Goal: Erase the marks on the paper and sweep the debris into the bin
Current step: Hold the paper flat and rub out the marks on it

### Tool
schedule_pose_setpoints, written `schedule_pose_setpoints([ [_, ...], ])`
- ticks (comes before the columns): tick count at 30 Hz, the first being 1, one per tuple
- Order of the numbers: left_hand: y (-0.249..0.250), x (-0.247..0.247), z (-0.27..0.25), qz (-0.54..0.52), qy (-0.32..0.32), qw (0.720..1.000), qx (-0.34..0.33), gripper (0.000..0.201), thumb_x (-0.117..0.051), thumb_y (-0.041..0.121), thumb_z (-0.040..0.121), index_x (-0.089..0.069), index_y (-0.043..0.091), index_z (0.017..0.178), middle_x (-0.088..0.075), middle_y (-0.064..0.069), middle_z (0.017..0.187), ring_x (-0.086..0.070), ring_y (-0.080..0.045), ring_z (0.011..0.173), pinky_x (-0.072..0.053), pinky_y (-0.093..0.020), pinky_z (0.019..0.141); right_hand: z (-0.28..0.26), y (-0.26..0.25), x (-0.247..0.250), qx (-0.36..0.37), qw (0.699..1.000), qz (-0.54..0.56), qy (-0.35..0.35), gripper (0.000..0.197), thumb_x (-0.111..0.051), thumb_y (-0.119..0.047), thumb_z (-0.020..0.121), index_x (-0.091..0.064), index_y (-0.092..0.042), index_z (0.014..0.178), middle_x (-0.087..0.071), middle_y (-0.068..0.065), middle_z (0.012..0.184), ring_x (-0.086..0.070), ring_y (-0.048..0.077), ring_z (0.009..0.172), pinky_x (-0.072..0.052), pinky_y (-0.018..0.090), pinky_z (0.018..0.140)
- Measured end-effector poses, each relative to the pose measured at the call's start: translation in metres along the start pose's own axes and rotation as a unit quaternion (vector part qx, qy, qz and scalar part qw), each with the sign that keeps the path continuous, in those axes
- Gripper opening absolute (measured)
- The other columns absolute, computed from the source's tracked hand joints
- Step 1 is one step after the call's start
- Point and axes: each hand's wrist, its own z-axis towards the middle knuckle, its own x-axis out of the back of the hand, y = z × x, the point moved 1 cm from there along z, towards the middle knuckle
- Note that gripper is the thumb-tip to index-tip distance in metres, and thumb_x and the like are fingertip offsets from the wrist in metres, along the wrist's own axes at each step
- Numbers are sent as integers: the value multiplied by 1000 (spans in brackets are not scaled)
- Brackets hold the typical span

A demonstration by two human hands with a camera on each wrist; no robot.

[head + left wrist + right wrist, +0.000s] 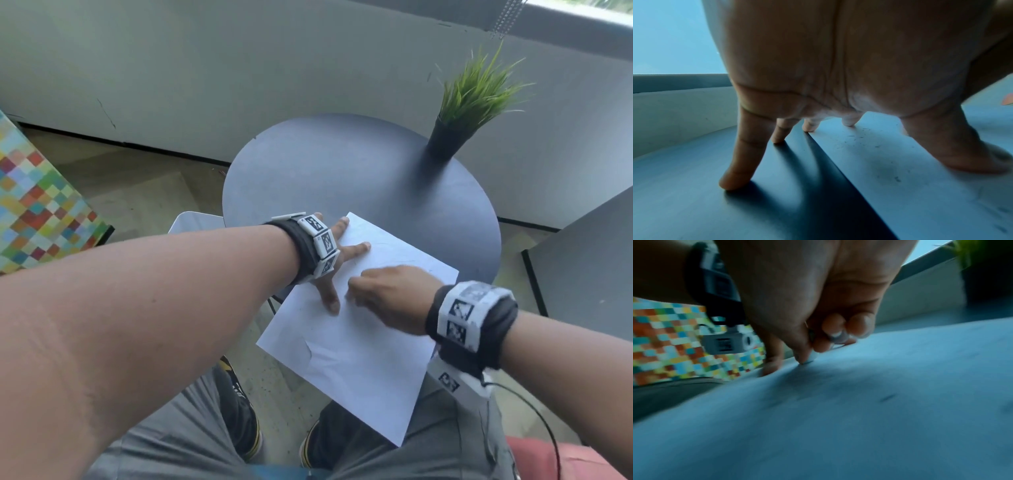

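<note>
A white sheet of paper (359, 359) lies on the round dark table (342, 164), and its near part hangs over the edge above my lap. My left hand (337, 270) presses the sheet's left edge, fingers straight and spread. In the left wrist view the outer fingers (740, 162) stand on the table and the thumb on the paper (920, 194). Dark eraser crumbs (859, 138) lie scattered there. My right hand (356, 291) is curled on the sheet beside the left thumb. It pinches a small pale eraser (809, 357), mostly hidden, whose tip touches the paper (859, 418).
A black pot of green grass (455, 126) stands at the table's far right. The rim of a white bin (195, 222) shows on the floor left of the table. A colourful checked surface (37, 205) is at far left. A grey tabletop (589, 267) is at right.
</note>
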Motion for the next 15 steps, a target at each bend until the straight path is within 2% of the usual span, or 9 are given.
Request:
schedule_pose_setpoints([
  [3, 1, -2, 2, -8, 5, 1000, -1, 134, -68, 87, 44, 21, 59, 140, 28, 1, 158, 9, -51, 143, -17, -70, 107, 5, 41, 9, -102, 993, -15, 59, 11, -43, -27, 94, -48, -32, 102, -58, -6, 101, -60, 26, 95, -51, 40, 75],
  [4, 1, -2, 2, -7, 4, 1000, 0, 134, -68, 87, 44, 21, 59, 140, 28, 2, 158, 9, -50, 143, -18, -70, 107, 6, 42, 7, -105, 992, -18, 71, 11, -43, -25, 93, -47, -31, 101, -58, -6, 100, -60, 27, 93, -51, 40, 74],
  [5, 1, -2, 1, -7, 4, 1000, 1, 134, -68, 87, 44, 21, 59, 140, 28, 2, 158, 9, -50, 144, -18, -70, 107, 5, 33, 6, -87, 994, -25, 63, 12, -43, -23, 93, -47, -30, 102, -57, -5, 99, -59, 28, 91, -51, 39, 73],
  [7, 1, -2, 1, -6, 2, 1000, 1, 135, -68, 87, 44, 21, 58, 140, 29, 2, 158, 9, -50, 144, -19, -70, 108, -1, 5, -3, 7, 999, -25, 25, 14, -46, -22, 93, -50, -28, 104, -54, -4, 97, -57, 27, 85, -48, 38, 69],
  [8, 1, -1, 1, -3, 1, 1000, 1, 135, -69, 86, 44, 22, 58, 140, 29, 1, 158, 9, -51, 143, -19, -70, 108, -4, 2, -6, 29, 999, -19, 15, 13, -47, -23, 93, -52, -28, 103, -54, -5, 96, -56, 26, 82, -47, 37, 68],
  [9, 1, -1, 1, -3, 1, 1000, 0, 135, -69, 86, 45, 21, 58, 140, 29, 0, 158, 9, -51, 143, -19, -70, 109, -6, 8, -4, 19, 1000, -9, 16, 12, -48, -23, 93, -54, -28, 102, -56, -7, 95, -56, 24, 83, -47, 37, 69],
  [11, 2, -1, 2, -11, 3, 1000, 1, 135, -70, 85, 44, 21, 59, 140, 30, 0, 158, 10, -52, 143, -18, -70, 109, -3, 37, 3, -52, 997, 35, 54, 11, -48, -23, 93, -55, -29, 99, -60, -8, 94, -58, 23, 88, -48, 36, 74],
  [13, 1, -3, 2, -14, 2, 1000, 5, 134, -70, 86, 43, 20, 60, 140, 30, 0, 157, 10, -51, 143, -18, -69, 108, -4, 56, 7, -137, 985, 86, 60, 10, -46, -27, 94, -53, -31, 99, -63, -3, 91, -58, 25, 84, -49, 36, 71],
  [15, 1, -3, 3, -15, 0, 1000, 7, 134, -70, 85, 43, 20, 60, 140, 30, 2, 157, 11, -50, 143, -17, -70, 108, -5, 58, 4, -180, 971, 138, 72, 9, -44, -31, 96, -51, -33, 100, -62, 1, 87, -57, 26, 79, -50, 35, 68],
])
